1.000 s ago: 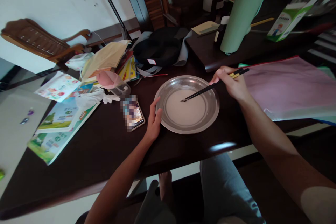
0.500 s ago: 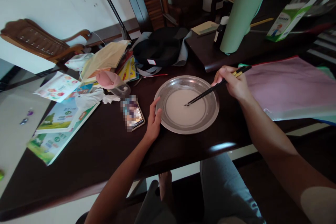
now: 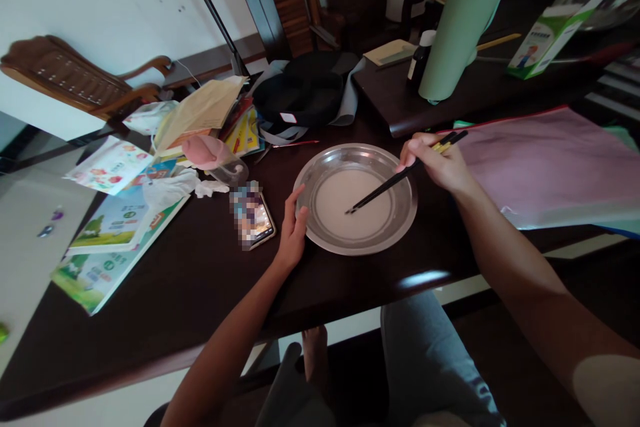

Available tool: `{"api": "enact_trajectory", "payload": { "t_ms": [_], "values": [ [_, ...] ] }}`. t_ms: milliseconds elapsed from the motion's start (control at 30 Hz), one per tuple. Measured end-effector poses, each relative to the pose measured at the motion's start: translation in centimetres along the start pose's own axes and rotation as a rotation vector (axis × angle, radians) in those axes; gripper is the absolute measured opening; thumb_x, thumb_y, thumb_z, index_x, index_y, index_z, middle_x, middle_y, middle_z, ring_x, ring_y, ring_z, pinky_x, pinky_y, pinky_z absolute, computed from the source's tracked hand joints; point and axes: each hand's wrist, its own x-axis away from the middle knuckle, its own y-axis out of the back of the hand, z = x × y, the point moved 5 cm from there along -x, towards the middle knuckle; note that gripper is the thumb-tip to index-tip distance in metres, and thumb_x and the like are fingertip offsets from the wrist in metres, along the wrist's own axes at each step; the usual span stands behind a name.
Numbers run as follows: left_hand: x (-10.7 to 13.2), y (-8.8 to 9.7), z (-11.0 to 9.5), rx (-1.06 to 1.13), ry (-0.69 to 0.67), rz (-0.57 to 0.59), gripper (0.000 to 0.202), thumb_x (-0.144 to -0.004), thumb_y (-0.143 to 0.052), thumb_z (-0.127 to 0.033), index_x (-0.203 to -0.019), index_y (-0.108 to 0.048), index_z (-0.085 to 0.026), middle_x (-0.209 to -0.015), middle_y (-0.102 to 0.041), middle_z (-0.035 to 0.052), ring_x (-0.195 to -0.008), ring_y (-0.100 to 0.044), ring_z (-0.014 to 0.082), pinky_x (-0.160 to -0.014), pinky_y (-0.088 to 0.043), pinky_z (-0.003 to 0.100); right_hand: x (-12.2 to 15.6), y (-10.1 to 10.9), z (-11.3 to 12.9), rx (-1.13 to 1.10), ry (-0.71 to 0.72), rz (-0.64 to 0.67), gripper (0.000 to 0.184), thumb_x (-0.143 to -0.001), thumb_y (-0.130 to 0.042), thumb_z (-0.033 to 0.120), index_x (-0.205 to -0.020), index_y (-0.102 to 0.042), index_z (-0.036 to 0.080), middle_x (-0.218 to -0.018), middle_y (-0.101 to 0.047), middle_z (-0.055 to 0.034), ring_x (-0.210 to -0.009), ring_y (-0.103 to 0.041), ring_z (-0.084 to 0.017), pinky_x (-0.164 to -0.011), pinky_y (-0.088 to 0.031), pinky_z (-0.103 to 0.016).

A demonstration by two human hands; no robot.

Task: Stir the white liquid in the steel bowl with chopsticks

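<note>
A round, shallow metal dish (image 3: 404, 220) lies on the dark table, with milky white liquid (image 3: 345, 197) in its middle. At its left rim is my left hand (image 3: 293, 230), thumb and fingers gripping the edge. My right hand (image 3: 437, 159), to the right of the dish, is closed around a pair of black chopsticks (image 3: 385, 185) with gold bands. Their tips, held close together, reach into the liquid near its centre. The ends of the chopsticks stick out past my right hand.
Left of the dish lie a phone (image 3: 260, 220), a pink-topped clear bottle (image 3: 207, 153), crumpled tissue (image 3: 213, 188) and books (image 3: 110, 267). Behind are a black bag (image 3: 300, 90) and a red pen (image 3: 297, 143). A green cylinder (image 3: 463, 27) stands on a raised board; a pink folder (image 3: 545, 160) lies right.
My right hand has shifted slightly left, and the chopstick tips have moved a little left and toward me in the liquid. My left hand and the dish stay put.
</note>
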Motion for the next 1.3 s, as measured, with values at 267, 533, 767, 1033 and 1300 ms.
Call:
{"api": "enact_trajectory", "payload": {
  "t_ms": [267, 533, 767, 1033, 1300],
  "values": [
    [0.0, 0.0, 0.0, 0.003, 0.022, 0.007, 0.050, -0.096, -0.042, -0.050, -0.139, -0.044, -0.024, -0.145, -0.047, 0.0095, -0.137, -0.042, 0.0240, -0.118, -0.027, 0.044, -0.3, 0.9, 0.0, 0.009, 0.019, -0.148, 0.044, -0.084, -0.060, 0.059, -0.058, -0.060, 0.023, -0.059, -0.065, -0.0007, -0.059, -0.064, -0.017, -0.066, -0.051, -0.034],
    [0.0, 0.0, 0.0, 0.013, 0.012, 0.003, 0.051, -0.096, -0.042, -0.051, -0.139, -0.044, -0.024, -0.144, -0.048, 0.0096, -0.136, -0.043, 0.0235, -0.117, -0.028, 0.043, 0.1, -0.6, 0.5, 0.058, -0.006, 0.061, 0.037, -0.085, -0.061, 0.055, -0.068, -0.065, 0.022, -0.068, -0.070, -0.0022, -0.071, -0.068, -0.017, -0.073, -0.051, -0.032],
    [0.0, 0.0, -0.2, -0.001, 0.024, 0.003, 0.050, -0.096, -0.042, -0.050, -0.138, -0.045, -0.024, -0.145, -0.047, 0.0098, -0.137, -0.042, 0.0238, -0.118, -0.027, 0.043, -0.2, 1.0, -0.1, -0.004, 0.005, -0.150, 0.046, -0.084, -0.059, 0.060, -0.055, -0.059, 0.023, -0.056, -0.062, -0.0006, -0.055, -0.062, -0.016, -0.062, -0.049, -0.034],
    [0.0, 0.0, -0.1, 0.006, 0.029, 0.005, 0.049, -0.096, -0.041, -0.050, -0.139, -0.044, -0.025, -0.145, -0.047, 0.0096, -0.137, -0.042, 0.0241, -0.118, -0.028, 0.044, -0.1, 0.1, 0.3, 0.055, -0.004, -0.073, 0.041, -0.082, -0.062, 0.060, -0.063, -0.063, 0.023, -0.065, -0.068, -0.0019, -0.068, -0.067, -0.019, -0.072, -0.053, -0.035],
    [0.0, 0.0, -0.1, 0.005, 0.016, 0.002, 0.049, -0.096, -0.042, -0.050, -0.138, -0.045, -0.024, -0.145, -0.047, 0.0096, -0.137, -0.042, 0.0238, -0.118, -0.027, 0.043, 0.0, -0.1, 0.1, 0.024, -0.013, 0.021, 0.040, -0.085, -0.060, 0.056, -0.063, -0.064, 0.023, -0.063, -0.068, -0.0010, -0.064, -0.067, -0.017, -0.068, -0.052, -0.032]
  ]
}}
